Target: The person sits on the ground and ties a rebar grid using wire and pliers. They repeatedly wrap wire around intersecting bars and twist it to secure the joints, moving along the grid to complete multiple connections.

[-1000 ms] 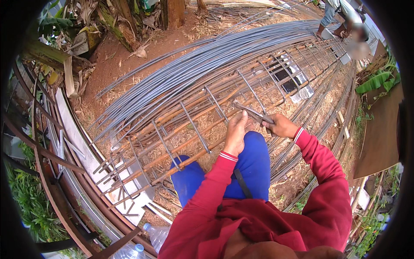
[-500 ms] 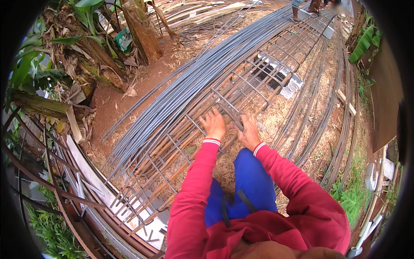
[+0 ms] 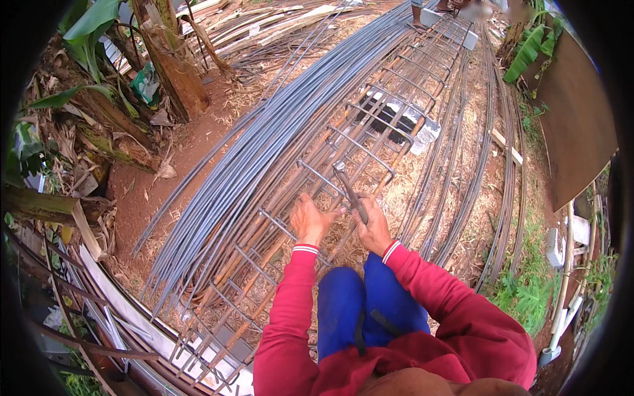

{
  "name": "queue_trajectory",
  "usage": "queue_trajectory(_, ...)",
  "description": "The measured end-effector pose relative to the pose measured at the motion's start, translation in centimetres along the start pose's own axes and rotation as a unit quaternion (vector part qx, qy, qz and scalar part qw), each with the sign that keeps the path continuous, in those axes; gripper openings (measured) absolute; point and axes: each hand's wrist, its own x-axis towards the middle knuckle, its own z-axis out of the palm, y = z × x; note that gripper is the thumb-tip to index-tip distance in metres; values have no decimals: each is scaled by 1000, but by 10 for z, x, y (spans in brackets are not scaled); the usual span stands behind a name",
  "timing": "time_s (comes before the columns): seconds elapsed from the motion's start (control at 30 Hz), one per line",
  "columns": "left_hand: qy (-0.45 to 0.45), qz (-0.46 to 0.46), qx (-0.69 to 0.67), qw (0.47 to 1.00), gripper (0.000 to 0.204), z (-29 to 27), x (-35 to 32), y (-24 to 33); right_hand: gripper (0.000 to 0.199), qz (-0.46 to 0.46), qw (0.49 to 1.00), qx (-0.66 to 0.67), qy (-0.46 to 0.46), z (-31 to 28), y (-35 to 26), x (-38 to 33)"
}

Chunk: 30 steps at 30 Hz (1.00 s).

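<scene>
My right hand [image 3: 374, 228] is closed around the handles of a pair of dark metal pincers [image 3: 348, 185]. Their head points up and away, above the rebar cage. On the cage's near part rests my left hand [image 3: 309, 220], with the thumb stretched toward the pincers and apart from the fingers. It lies close to a square stirrup [image 3: 321, 177]; the fingertips are partly hidden, and no tool shows in it. The rebar cage [image 3: 249, 263], made of long rusty bars and square stirrups, runs from lower left to the far upper right, in front of my knees.
Bluish-grey loose rebars [image 3: 264, 142] lie along the cage's left side, and thinner rods [image 3: 456, 178] to its right. A pale block [image 3: 426, 135] sits under the cage. Banana trunks [image 3: 168, 63] stand at left, a brown panel [image 3: 571, 122] at right. Another person's foot [image 3: 417, 27] shows far off.
The whole scene has shifted left and slightly up in view. My right hand has turned the pincers more upright, and my left hand's thumb has spread out from its fingers.
</scene>
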Motion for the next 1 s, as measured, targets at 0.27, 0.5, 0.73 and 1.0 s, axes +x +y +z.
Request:
queue_trajectory(0.27,-5,1,-8,1000,104,2,-7,1,14,217,975,47,-11,-22,-6,84)
queue_trajectory(0.5,7,3,4,1000,103,-10,-5,6,53,78,930,-358,16,-16,27,129)
queue_trajectory(0.73,-57,-39,-49,996,103,-8,-4,6,49,35,911,-411,-1,-11,54,112)
queue_trajectory(1.0,-81,-42,-26,996,100,-17,-1,7,33,19,922,-387,18,-13,61,112)
